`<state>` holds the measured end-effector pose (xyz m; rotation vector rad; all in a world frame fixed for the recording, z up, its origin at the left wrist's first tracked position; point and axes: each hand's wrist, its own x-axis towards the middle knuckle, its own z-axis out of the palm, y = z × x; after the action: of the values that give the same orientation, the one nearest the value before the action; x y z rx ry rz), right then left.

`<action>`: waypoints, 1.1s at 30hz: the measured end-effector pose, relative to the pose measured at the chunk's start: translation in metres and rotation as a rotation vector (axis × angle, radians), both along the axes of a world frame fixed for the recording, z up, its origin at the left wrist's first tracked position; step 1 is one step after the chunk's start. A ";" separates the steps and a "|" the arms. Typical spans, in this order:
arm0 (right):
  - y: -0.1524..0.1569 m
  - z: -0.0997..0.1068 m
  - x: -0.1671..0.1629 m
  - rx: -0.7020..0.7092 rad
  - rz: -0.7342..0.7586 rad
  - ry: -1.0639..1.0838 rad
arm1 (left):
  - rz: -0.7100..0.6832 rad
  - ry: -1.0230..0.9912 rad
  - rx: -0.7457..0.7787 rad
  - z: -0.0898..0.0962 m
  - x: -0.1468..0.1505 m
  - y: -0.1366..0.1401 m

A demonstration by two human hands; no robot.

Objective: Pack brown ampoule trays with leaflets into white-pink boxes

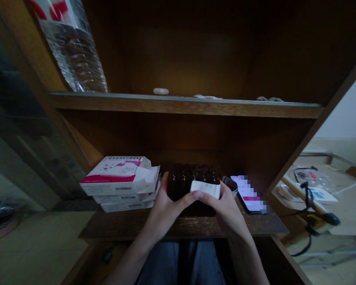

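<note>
Both my hands grip a block of small dark brown glossy bottles (pixel 178 180) at the shelf's front edge. My left hand (pixel 169 202) wraps around its left side and my right hand (pixel 225 200) its right side. A folded white paper with small print (pixel 206 189) lies against the front of the bottles, and both thumbs press on it. The undersides of the bottles are in shadow. To the left of my left hand stands a stack of white and pink boxes (pixel 115 178), the upper ones with flaps open at the right end.
A phone (pixel 252 194) with a lit screen lies right of my hands, beside a dark roll-like item (pixel 230 185). Overhead runs a shelf edge (pixel 184 105) bearing a large water bottle (pixel 74 51) and a small white object (pixel 161 91). Below is an open drawer (pixel 86 263).
</note>
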<state>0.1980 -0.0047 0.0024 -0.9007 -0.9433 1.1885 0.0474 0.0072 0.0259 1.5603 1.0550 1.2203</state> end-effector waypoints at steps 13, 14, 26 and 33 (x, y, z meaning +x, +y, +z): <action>0.002 -0.002 0.016 -0.076 -0.063 0.415 | 0.073 1.018 0.319 0.052 -0.117 0.076; 0.002 -0.003 0.017 -0.074 -0.078 0.403 | 0.090 1.037 0.290 0.050 -0.124 0.080; -0.001 0.000 0.008 -0.068 -0.198 0.314 | 0.057 1.142 0.422 0.054 -0.092 0.050; -0.021 0.012 -0.004 0.053 -0.445 0.128 | 0.107 1.110 0.717 0.046 -0.038 -0.009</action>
<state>0.1935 -0.0261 0.0145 -0.9222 -0.6250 0.8247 0.0093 -0.0021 0.0719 2.9394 1.4383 0.7633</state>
